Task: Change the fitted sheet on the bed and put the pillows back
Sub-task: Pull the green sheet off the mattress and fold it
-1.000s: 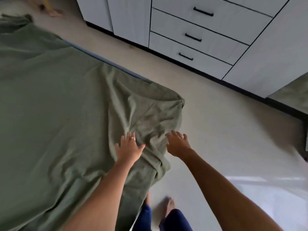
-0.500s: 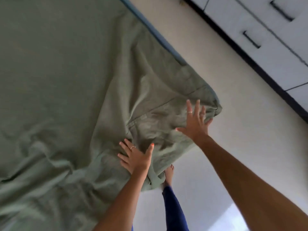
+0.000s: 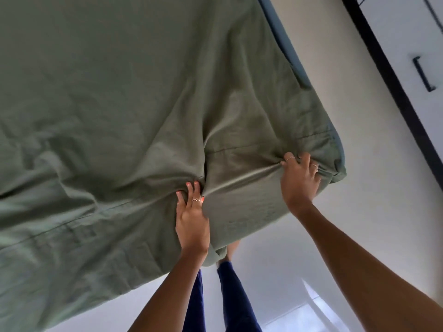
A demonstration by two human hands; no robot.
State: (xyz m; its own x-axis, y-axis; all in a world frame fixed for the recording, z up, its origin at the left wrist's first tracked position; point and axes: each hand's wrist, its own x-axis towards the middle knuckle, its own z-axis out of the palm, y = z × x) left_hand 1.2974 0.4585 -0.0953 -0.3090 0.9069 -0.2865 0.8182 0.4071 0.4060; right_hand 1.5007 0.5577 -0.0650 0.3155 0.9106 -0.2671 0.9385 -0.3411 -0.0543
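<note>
A sage green fitted sheet (image 3: 124,97) lies loose and wrinkled over the bed, its edge hanging down the near side. The blue mattress (image 3: 281,37) shows as a strip along the right side and at the near right corner. My left hand (image 3: 191,219) grips a bunch of the sheet near the bed's edge, with creases fanning out from the fingers. My right hand (image 3: 299,178) grips the sheet close to the near right corner, fingers curled into the cloth. No pillows are in view.
Pale floor (image 3: 374,188) runs along the bed's right side and front. A white drawer unit (image 3: 426,49) with black handles and a dark plinth stands at the far right. My legs in dark blue trousers (image 3: 230,298) stand against the bed's edge.
Both hands went from lying flat on the sheet to bunching it in their fingers. My right hand reached out towards the corner. The view dropped closer to the bed.
</note>
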